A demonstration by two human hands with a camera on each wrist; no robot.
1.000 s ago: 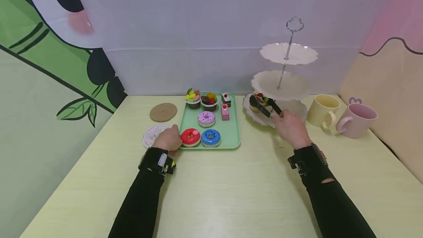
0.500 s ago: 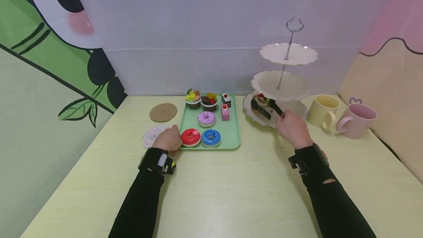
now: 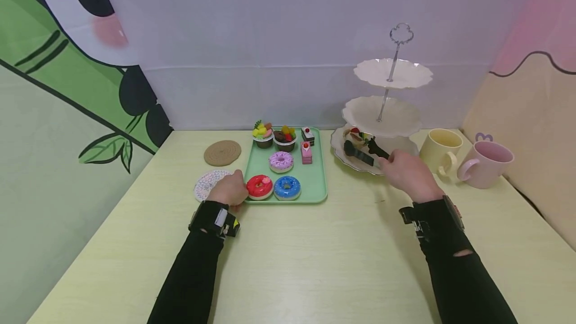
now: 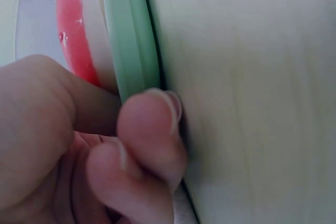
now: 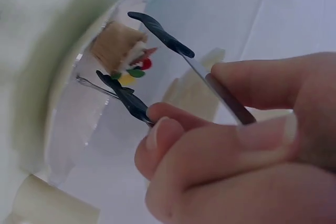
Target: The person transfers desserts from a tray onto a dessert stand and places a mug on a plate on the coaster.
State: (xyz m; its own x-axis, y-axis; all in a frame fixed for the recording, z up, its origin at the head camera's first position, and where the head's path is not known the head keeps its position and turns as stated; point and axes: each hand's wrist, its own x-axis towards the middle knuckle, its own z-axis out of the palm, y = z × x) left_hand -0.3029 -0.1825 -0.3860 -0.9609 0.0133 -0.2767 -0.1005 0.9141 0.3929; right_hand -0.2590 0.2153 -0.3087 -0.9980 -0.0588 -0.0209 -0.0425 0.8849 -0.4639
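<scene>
My left hand [image 3: 228, 189] pinches the front left corner of the green tray [image 3: 315, 184]; in the left wrist view the thumb and fingers meet at the tray's rim, beside a red donut [image 4: 76, 30]. My right hand [image 3: 407, 174] holds metal tongs with black tips [image 5: 160, 32], their arms spread apart. Between and beyond the tips, a small fruit-topped pastry [image 5: 118, 48] sits on the bottom plate [image 3: 403, 146] of a white three-tier stand [image 3: 393, 74]. In the right wrist view the tips stand apart from the pastry. A small metal utensil [image 5: 94, 85] lies near it.
On the tray are a blue donut [image 3: 287, 187], a purple donut [image 3: 281, 161], two fruit cupcakes [image 3: 285, 139] and two small cake slices [image 3: 306, 152]. Left of it lie a woven coaster [image 3: 222, 152] and a speckled coaster [image 3: 208, 184]. Yellow [image 3: 435, 151] and pink [image 3: 483, 166] mugs stand right.
My right hand has shifted right and slightly toward me, drawing the tongs back from the pastry, which stays on the bottom plate. The left hand keeps its place at the tray.
</scene>
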